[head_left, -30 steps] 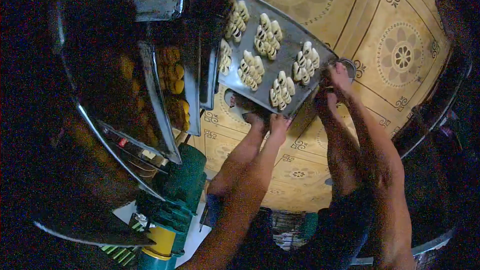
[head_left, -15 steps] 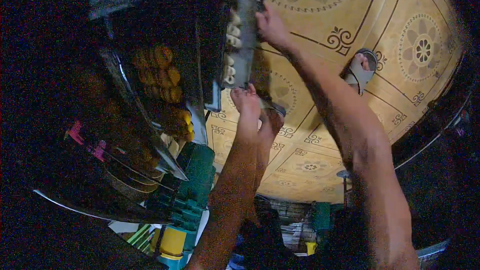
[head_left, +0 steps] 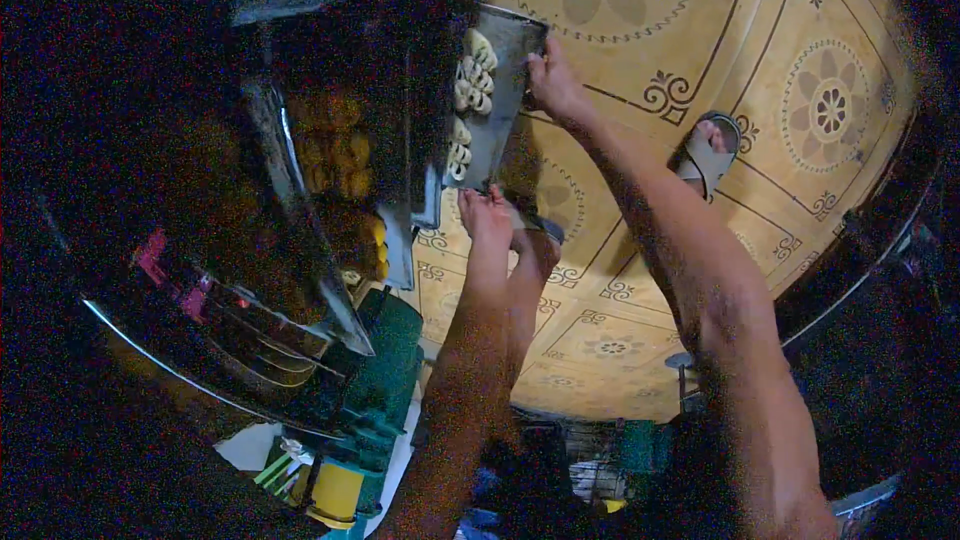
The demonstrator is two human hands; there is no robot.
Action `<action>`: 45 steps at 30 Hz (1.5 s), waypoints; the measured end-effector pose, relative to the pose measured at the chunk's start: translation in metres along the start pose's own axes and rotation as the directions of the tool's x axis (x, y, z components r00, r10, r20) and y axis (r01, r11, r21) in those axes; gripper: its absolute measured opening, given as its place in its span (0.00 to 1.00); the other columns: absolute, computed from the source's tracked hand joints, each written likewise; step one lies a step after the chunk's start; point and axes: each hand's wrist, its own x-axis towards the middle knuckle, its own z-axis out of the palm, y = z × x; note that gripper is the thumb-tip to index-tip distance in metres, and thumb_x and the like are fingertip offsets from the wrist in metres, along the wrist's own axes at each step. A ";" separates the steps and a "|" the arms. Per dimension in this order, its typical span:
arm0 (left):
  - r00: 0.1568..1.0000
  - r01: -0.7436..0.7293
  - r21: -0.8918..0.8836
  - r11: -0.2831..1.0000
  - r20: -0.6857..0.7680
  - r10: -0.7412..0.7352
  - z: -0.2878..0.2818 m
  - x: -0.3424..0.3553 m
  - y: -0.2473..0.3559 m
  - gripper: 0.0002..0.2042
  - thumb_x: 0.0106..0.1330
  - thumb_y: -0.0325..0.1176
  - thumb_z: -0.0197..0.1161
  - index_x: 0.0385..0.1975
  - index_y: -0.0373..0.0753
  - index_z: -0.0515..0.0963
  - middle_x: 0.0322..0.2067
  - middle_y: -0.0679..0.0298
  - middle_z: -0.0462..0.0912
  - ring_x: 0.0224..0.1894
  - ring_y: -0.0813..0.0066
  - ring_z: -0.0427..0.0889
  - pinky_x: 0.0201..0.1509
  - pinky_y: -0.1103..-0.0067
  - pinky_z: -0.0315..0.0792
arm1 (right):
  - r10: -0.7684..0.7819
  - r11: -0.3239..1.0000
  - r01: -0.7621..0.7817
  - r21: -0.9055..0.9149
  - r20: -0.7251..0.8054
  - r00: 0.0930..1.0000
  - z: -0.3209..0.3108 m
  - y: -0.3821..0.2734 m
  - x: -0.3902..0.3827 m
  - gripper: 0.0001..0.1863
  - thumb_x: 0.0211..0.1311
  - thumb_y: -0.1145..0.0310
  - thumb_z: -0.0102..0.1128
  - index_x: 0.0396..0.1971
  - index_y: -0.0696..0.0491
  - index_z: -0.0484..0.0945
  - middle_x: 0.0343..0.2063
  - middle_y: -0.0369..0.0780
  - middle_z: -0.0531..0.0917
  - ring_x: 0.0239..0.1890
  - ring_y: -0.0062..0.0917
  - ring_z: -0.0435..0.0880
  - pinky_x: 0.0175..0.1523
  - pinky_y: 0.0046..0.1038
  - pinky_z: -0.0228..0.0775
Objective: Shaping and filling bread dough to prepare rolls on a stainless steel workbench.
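a metal tray (head_left: 512,90) bearing pale shaped dough pieces (head_left: 474,90) is held above a patterned tile floor (head_left: 640,60), its near corner grasped by the left hand (head_left: 486,215) and its far right edge clasped by the right hand (head_left: 556,85). the tray's left part is hidden in darkness, and rows of golden-brown pieces (head_left: 340,152) are seen farther left.

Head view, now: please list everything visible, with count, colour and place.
tray: one, grey, upper centre
dough pieces: several, cream, on that tray
other trays: several, grey, left side
buns: several, golden brown, dim left side
pink pieces: two, pink, far left
cylinder: one, green, lower left
tiled floor: one, yellow with brown patterns, centre and right
sandals: two, greyish, on the floor
left hand: one, bare, tray's near edge
right hand: one, bare, tray's right edge
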 end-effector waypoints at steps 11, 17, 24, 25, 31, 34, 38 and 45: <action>0.968 0.004 -0.060 0.998 0.249 0.011 0.007 -0.006 0.040 0.09 0.79 0.35 0.56 0.53 0.42 0.74 0.47 0.65 0.81 0.45 0.68 0.80 0.51 0.73 0.83 | -0.140 0.985 0.147 -0.093 0.078 0.987 0.018 -0.017 0.012 0.24 0.76 0.59 0.49 0.63 0.58 0.68 0.44 0.55 0.84 0.49 0.49 0.84 0.55 0.50 0.73; 0.926 0.109 0.361 0.926 0.301 -0.226 -0.007 -0.133 0.059 0.09 0.77 0.36 0.58 0.51 0.42 0.76 0.47 0.60 0.82 0.44 0.67 0.82 0.51 0.72 0.81 | 0.150 0.892 -0.075 -0.446 0.135 0.979 -0.098 0.027 -0.105 0.30 0.73 0.58 0.53 0.70 0.56 0.67 0.46 0.57 0.86 0.47 0.44 0.87 0.52 0.44 0.78; 0.849 -0.349 0.793 0.499 0.493 -0.190 -0.037 -0.332 0.054 0.19 0.78 0.42 0.56 0.62 0.39 0.76 0.45 0.61 0.84 0.37 0.77 0.81 0.42 0.76 0.79 | 0.337 0.816 -0.337 -0.470 -0.087 0.938 -0.292 0.038 -0.288 0.27 0.69 0.54 0.56 0.59 0.57 0.77 0.48 0.58 0.84 0.51 0.51 0.85 0.56 0.44 0.76; 0.841 -0.365 0.864 0.347 0.466 -0.276 -0.038 -0.356 0.054 0.20 0.78 0.42 0.57 0.63 0.39 0.75 0.44 0.62 0.84 0.37 0.78 0.82 0.41 0.77 0.79 | 0.345 0.826 -0.365 -0.429 -0.127 0.930 -0.314 0.025 -0.314 0.28 0.70 0.51 0.55 0.60 0.57 0.77 0.52 0.58 0.83 0.55 0.54 0.83 0.58 0.46 0.75; 0.745 -0.346 0.819 0.457 0.536 -0.397 -0.030 -0.474 0.050 0.17 0.80 0.32 0.56 0.66 0.41 0.72 0.41 0.63 0.84 0.33 0.79 0.80 0.35 0.79 0.78 | 0.062 0.900 -0.207 -0.383 -0.357 0.932 -0.407 -0.047 -0.466 0.18 0.70 0.63 0.56 0.52 0.60 0.81 0.33 0.47 0.87 0.32 0.35 0.86 0.40 0.35 0.79; 0.647 -0.551 0.756 0.352 0.654 -0.392 -0.025 -0.501 0.055 0.18 0.81 0.37 0.54 0.67 0.42 0.72 0.39 0.64 0.86 0.30 0.79 0.80 0.34 0.79 0.79 | 0.187 0.968 -0.242 -0.073 -0.441 0.878 -0.411 -0.052 -0.533 0.17 0.71 0.66 0.55 0.52 0.58 0.81 0.32 0.44 0.86 0.26 0.27 0.84 0.31 0.30 0.77; 0.356 -0.855 0.455 0.247 0.863 -0.358 -0.031 -0.489 0.079 0.19 0.80 0.44 0.53 0.64 0.42 0.76 0.36 0.64 0.86 0.30 0.76 0.80 0.35 0.77 0.79 | 0.144 0.989 -0.110 0.094 -0.555 0.820 -0.363 -0.056 -0.623 0.16 0.70 0.68 0.53 0.53 0.58 0.81 0.32 0.42 0.85 0.24 0.22 0.82 0.26 0.27 0.74; 0.324 -0.845 0.430 0.318 0.885 -0.335 -0.111 -0.462 0.168 0.22 0.73 0.40 0.61 0.64 0.40 0.75 0.35 0.62 0.85 0.29 0.79 0.80 0.31 0.80 0.74 | 0.122 0.904 -0.228 -0.361 -0.293 0.948 -0.232 -0.067 -0.803 0.26 0.61 0.58 0.59 0.56 0.57 0.82 0.45 0.54 0.88 0.46 0.47 0.88 0.53 0.41 0.80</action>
